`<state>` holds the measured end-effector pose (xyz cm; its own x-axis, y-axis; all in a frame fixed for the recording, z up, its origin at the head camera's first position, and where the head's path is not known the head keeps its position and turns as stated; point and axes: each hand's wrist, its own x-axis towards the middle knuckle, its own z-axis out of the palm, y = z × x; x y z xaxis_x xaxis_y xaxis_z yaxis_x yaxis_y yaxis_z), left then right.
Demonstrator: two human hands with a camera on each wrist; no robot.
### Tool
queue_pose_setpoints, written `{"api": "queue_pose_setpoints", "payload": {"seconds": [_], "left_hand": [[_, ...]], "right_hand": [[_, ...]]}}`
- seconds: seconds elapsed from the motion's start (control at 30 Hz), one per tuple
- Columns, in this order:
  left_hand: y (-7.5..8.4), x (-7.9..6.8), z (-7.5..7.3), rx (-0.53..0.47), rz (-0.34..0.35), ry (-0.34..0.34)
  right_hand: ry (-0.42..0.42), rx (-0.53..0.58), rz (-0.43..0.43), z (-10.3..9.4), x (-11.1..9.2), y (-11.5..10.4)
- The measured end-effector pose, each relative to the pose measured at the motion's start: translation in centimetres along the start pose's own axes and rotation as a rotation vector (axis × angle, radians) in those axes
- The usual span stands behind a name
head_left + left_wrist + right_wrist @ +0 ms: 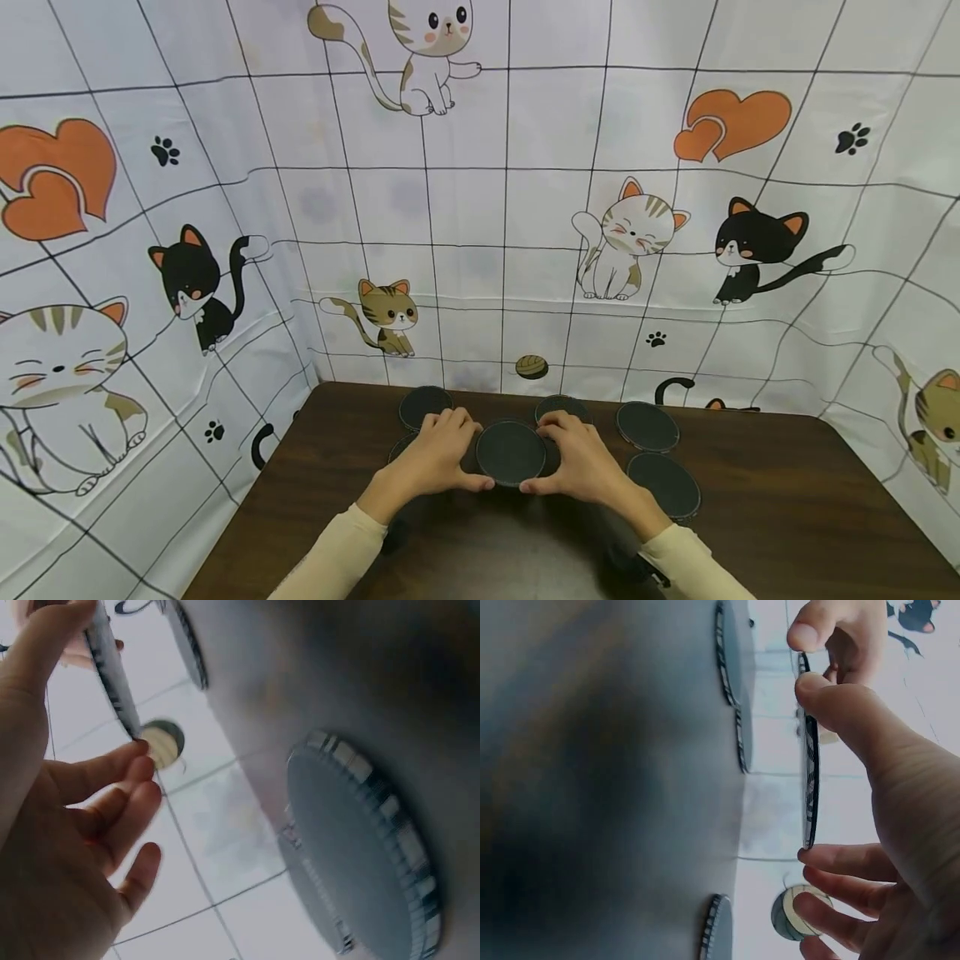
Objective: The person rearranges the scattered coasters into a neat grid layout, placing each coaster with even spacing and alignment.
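Observation:
A round coaster (pixel 511 452) with a flat dark grey face is held level between both hands, raised off the table. Its thin edge (pixel 811 765) carries a black-and-white pattern in the right wrist view. My left hand (pixel 435 454) pinches the left side of the rim, thumb near and fingers far. The right hand (pixel 588 462) grips the opposite side in the same way. Beneath and behind the hands, similar coasters lie on the table; one at the back left (pixel 425 407) and one behind the right hand (pixel 562 406) are partly covered.
Two more coasters lie at the right, one farther back (pixel 647 427) and one nearer (pixel 664 486). They rest on a dark brown wooden table (pixel 787 500). A white cloth (pixel 465 275) with cats and grid lines hangs behind and around the table.

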<state>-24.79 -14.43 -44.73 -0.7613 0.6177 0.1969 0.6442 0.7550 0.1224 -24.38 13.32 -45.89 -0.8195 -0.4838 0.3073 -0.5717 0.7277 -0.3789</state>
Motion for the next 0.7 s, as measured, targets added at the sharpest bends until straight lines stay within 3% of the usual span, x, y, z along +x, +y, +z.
{"api": "queue_pose_setpoints", "payload": {"seconds": [0.17, 0.4, 0.7], "left_hand": [[0.4, -1.5, 1.1, 0.017, -0.018, -0.05], [0.8, -2.1, 3.1, 0.066, 0.024, -0.08], [0.9, -1.9, 3.1, 0.063, 0.01, -0.092]], "right_hand": [[-0.049, -0.026, -0.006, 1.4, -0.6, -0.7], [-0.122, -0.084, 0.006, 3.2, -1.6, -0.7], [-0.111, -0.094, 0.047, 3.7, -1.6, -1.1]]}}
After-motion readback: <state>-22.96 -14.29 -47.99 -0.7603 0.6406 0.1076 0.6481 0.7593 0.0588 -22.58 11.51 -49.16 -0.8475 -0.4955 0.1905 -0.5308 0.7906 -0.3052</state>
